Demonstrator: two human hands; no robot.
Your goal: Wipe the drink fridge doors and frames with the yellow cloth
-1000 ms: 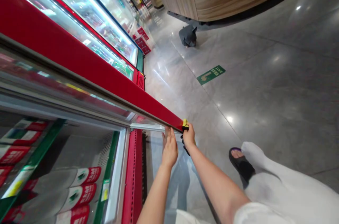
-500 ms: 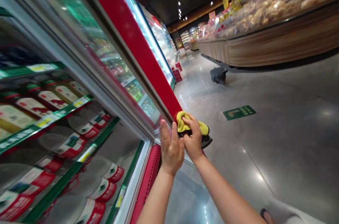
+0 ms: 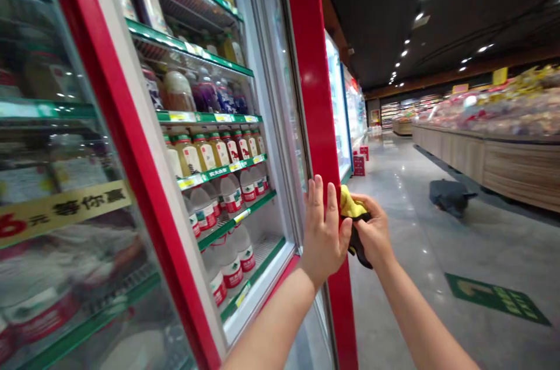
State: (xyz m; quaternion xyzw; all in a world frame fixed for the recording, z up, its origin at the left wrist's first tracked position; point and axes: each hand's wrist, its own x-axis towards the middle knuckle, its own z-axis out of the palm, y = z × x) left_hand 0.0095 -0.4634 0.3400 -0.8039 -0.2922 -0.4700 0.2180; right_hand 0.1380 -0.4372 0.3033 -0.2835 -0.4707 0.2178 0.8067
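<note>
A red-framed glass fridge door (image 3: 312, 84) stands open at the middle of the head view. My left hand (image 3: 324, 230) lies against the edge of this door with its fingers stretched out. On the door's outer side, my right hand (image 3: 374, 227) is closed on a yellow and black cloth (image 3: 351, 206), pressed up to the red frame. Part of the cloth is hidden behind my fingers and thumb. Left of my hands, the fridge's shelves hold juice bottles (image 3: 205, 151) and large water bottles with red labels (image 3: 231, 268).
Another red-framed door (image 3: 109, 142) stands at the left. A wood-panelled display counter (image 3: 503, 166) runs along the right. On the grey floor lie a dark bundle (image 3: 448, 196) and a green floor sign (image 3: 496, 297). Red boxes (image 3: 359, 164) stand farther down the aisle.
The view has levelled and swung left, showing more of the fridge. My right hand and the cloth remain at the door's outer side; my left hand stays by its edge.
</note>
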